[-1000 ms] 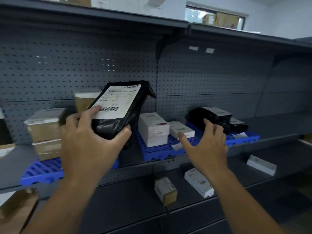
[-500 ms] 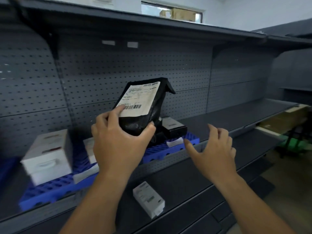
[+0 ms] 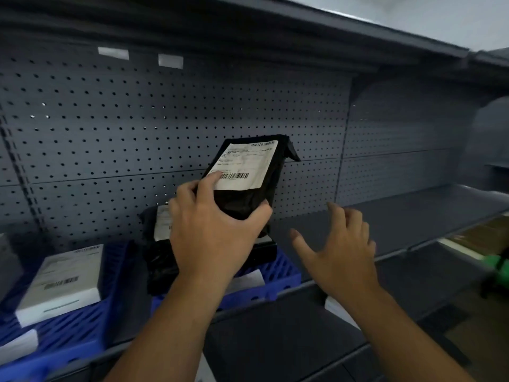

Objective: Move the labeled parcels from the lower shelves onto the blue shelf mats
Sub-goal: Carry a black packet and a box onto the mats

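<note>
My left hand (image 3: 212,238) grips a black plastic parcel (image 3: 248,183) with a white barcode label, holding it upright in the air above the right-hand blue shelf mat (image 3: 278,277). Another black labeled parcel (image 3: 157,244) lies on that mat behind my wrist. A white labeled box (image 3: 63,282) rests on the left blue mat (image 3: 68,334). My right hand (image 3: 338,252) hovers open to the right, fingers spread, holding nothing, over the grey shelf.
Grey pegboard (image 3: 165,133) backs the shelf. The grey shelf (image 3: 413,213) runs on to the right of the mats. A white parcel (image 3: 338,310) peeks from the lower shelf under my right forearm. Something green (image 3: 495,266) sits at the far right.
The view has swung further right and closer to the shelf. My left hand still holds the black parcel upright, now above the right mat; my right hand stays open beside it.
</note>
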{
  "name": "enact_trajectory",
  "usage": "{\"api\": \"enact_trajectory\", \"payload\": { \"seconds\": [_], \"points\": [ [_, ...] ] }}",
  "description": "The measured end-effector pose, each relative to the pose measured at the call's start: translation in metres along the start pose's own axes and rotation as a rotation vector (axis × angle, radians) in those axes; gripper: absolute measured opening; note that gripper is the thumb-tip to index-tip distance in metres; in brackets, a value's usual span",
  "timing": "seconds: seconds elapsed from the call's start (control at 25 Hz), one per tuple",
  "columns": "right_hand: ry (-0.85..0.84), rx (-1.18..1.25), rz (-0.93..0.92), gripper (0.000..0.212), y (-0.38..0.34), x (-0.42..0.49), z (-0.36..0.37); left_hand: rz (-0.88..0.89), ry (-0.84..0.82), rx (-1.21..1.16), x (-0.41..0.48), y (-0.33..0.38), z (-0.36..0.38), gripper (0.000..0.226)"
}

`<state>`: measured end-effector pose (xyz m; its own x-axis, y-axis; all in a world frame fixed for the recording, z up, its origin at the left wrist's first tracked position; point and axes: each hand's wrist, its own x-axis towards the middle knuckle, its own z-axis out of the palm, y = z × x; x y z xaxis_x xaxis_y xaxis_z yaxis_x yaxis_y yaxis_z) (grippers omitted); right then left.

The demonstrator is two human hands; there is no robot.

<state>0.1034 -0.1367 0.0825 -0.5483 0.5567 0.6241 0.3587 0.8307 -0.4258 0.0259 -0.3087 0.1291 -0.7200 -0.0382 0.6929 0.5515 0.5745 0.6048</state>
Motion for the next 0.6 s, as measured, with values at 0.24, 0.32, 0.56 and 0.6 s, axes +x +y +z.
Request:
{"api": "enact_trajectory", "payload": {
  "seconds": [0.24,0.32,0.56,0.6],
  "points": [
    [-0.155,0.146,-0.166,0.091,0.065,0.084,0.059,-0.13,0.15,0.204,0.003,0.026,0.087,0.095],
    [-0.206,0.197,-0.199,0.09,0.079,0.108,0.069,-0.178,0.162,0.269,0.003,0.036,0.108,0.095],
    [-0.313,0.275,-0.236,0.088,0.113,0.133,0.084,-0.303,0.128,0.422,-0.004,0.042,0.141,0.094],
    [-0.326,0.279,-0.237,0.088,0.117,0.135,0.084,-0.314,0.125,0.44,-0.007,0.041,0.144,0.094]
  ]
}}
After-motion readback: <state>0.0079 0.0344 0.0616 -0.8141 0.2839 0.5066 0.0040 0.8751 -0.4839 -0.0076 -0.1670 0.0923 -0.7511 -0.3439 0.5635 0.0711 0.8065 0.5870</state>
